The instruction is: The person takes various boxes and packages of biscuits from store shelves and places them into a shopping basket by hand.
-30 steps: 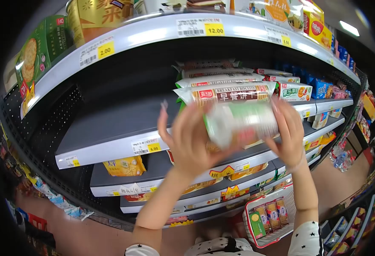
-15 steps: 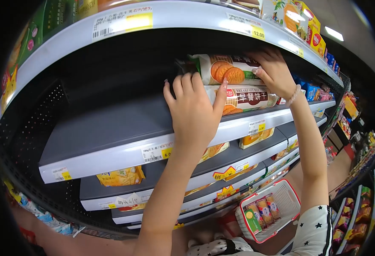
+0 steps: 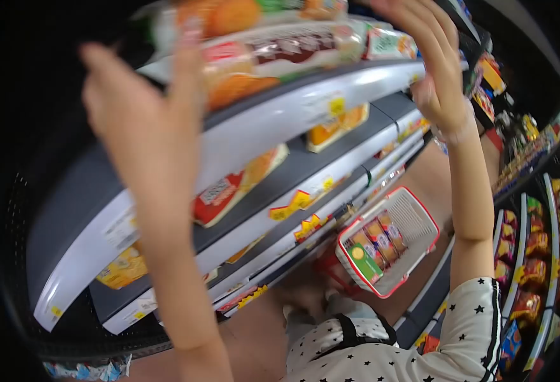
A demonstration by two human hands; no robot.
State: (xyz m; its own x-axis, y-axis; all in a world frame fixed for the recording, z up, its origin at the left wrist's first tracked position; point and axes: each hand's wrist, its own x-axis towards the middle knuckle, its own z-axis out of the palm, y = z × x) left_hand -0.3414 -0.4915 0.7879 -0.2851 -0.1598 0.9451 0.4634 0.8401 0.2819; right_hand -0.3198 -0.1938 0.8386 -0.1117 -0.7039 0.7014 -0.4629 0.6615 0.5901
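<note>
Two biscuit packs lie stacked on the shelf: the lower biscuit pack (image 3: 292, 48) is white with a brown label, and the upper biscuit pack (image 3: 229, 16) is cut off by the top edge. At their left end is my left hand (image 3: 143, 121), blurred, thumb and fingers spread apart; its thumb overlaps the packs, and contact I cannot tell. Past the right end, my right hand (image 3: 442, 73) is raised with fingers stretched out and nothing in it. A white-and-green pack (image 3: 388, 43) sits between the stack and that hand.
A white basket with a red rim (image 3: 432, 219) stands on the floor below, holding several biscuit packs (image 3: 378, 239) and a green pack (image 3: 362, 261). Lower shelves carry a red-and-yellow pack (image 3: 222, 197) and yellow packs (image 3: 124, 267). More stocked shelves (image 3: 528, 280) line the right side.
The view has tilted down and shifted, so the packs appear higher and further left. My right hand has come off the upper pack. The left hand remains by the packs' left end.
</note>
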